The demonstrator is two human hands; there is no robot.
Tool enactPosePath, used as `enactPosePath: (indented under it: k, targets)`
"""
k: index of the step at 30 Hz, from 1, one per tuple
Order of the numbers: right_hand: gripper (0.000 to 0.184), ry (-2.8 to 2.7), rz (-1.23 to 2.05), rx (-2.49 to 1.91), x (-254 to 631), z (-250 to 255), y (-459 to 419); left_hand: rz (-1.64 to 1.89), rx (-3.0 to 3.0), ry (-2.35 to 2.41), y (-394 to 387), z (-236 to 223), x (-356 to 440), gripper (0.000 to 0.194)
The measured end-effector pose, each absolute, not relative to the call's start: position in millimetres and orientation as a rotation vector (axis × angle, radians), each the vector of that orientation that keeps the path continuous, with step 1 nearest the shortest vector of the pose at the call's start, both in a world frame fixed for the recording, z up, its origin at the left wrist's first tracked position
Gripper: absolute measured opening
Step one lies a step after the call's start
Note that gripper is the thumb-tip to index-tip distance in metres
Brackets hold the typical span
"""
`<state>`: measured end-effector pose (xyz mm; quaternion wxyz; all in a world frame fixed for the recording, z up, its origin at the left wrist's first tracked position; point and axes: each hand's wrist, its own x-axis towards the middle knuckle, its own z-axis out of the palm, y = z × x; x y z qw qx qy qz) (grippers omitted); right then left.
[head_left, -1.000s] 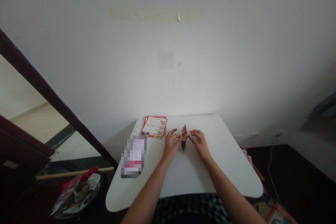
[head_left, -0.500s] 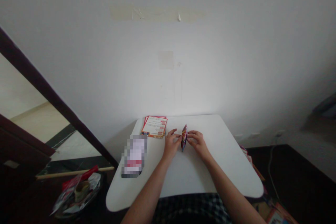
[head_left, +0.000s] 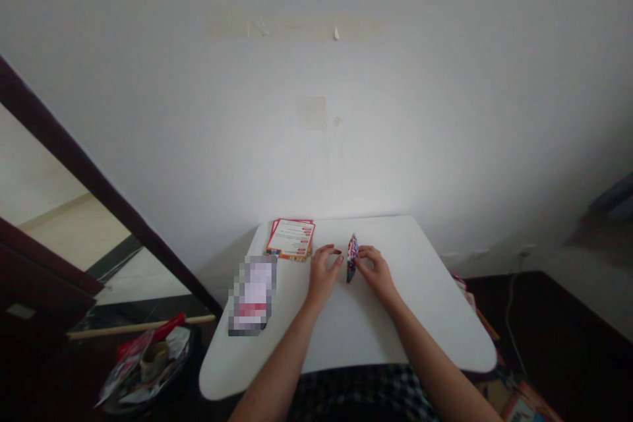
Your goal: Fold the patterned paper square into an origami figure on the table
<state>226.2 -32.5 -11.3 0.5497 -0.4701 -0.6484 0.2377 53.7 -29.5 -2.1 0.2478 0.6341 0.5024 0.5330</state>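
A small folded piece of printed paper, coloured red, white and blue, stands narrow and pointed at both ends above the white table. My right hand pinches it from the right side, thumb and fingers at its middle. On the other side, my left hand is apart from the paper, its thumb and fingers curved with a gap between them and nothing in them. Beyond my left hand lies a stack of printed sheets with red borders.
A phone-like item, blurred by pixels, lies on the table's left side. The wall rises behind the table's far edge. On the floor at left sits a bin with wrappers and a roll. More printed paper lies low at right.
The folded paper has turned, showing red and yellow print first and a red, white and blue face now. My left fingers have come off it, and it has shifted slightly right.
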Motion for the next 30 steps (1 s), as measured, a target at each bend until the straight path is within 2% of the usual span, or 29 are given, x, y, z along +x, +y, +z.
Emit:
enactPosePath:
  k: [4,8,17,25,30]
  targets:
    - [0.015,-1.456,0.62,-1.161,226,-11,-34,1.411,1.77,1.3,-36,5,56,0.015]
    - [0.017,-1.426,0.677,-1.21,225,-14,-35,1.352,1.814,1.246,-41,7,60,0.01]
    - [0.017,-1.483,0.617,-1.159,224,-16,-34,1.29,1.845,1.26,-39,5,62,0.013]
    - [0.028,-1.478,0.62,-1.145,226,-12,-35,1.29,1.834,1.285,-36,1,60,0.016]
    - [0.027,-1.495,0.624,-1.115,228,-12,-33,1.287,1.832,1.284,-36,0,60,0.017]
